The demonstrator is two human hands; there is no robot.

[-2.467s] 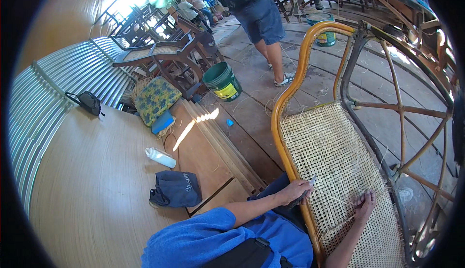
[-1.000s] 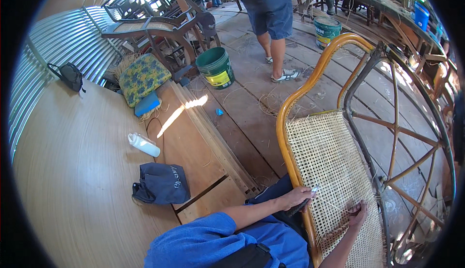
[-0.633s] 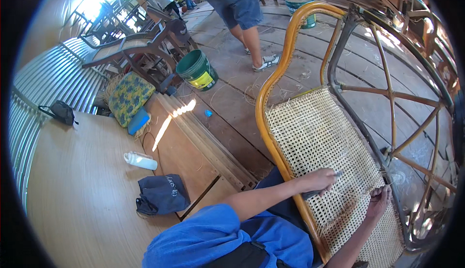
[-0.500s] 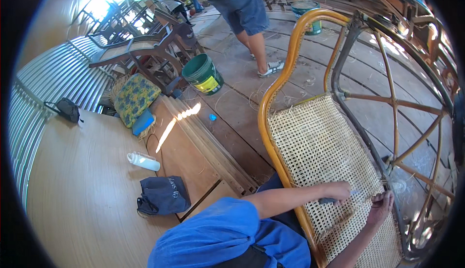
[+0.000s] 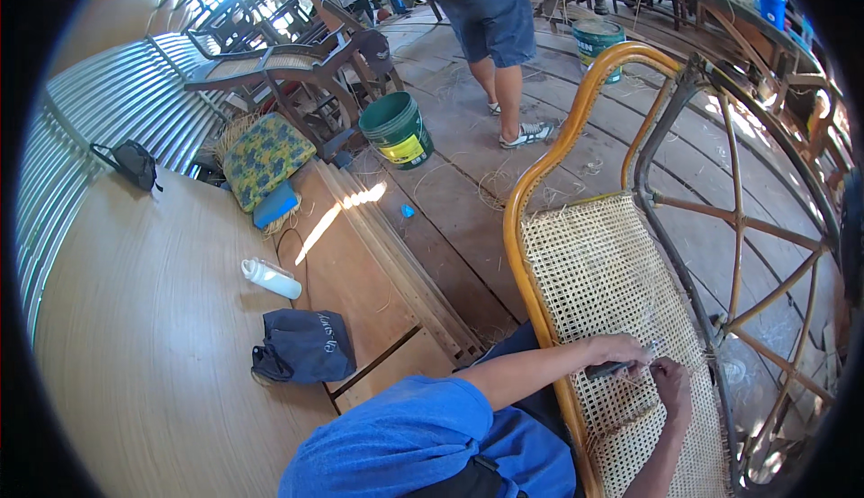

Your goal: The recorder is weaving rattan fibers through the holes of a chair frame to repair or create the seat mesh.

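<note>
A woven cane panel [image 5: 589, 255] spans a chair frame of glossy honey-coloured rattan [image 5: 516, 228] and dark poles. Over the panel's lower half, my left hand [image 5: 619, 350] is closed around a tool with a dark handle [image 5: 605, 369]; its working end is too small to make out. My right hand [image 5: 671, 385] is closed, its fingertips pinched just right of the left hand's fingers. Whatever the pinch holds is too small to name. Part of the weave below the hands looks puckered.
Left of me a wooden board [image 5: 153, 318] carries a dark blue bag [image 5: 310, 347] and a white bottle [image 5: 271, 278]. Ahead stand a green bucket [image 5: 396, 134] and a person in shorts [image 5: 495, 26]. Bare spokes of the dark frame [image 5: 738, 183] spread to the right.
My right hand has left the dark pole at the panel's right edge and moved left, up to my left hand. The left hand keeps the dark-handled tool. The whole view has shifted slightly.
</note>
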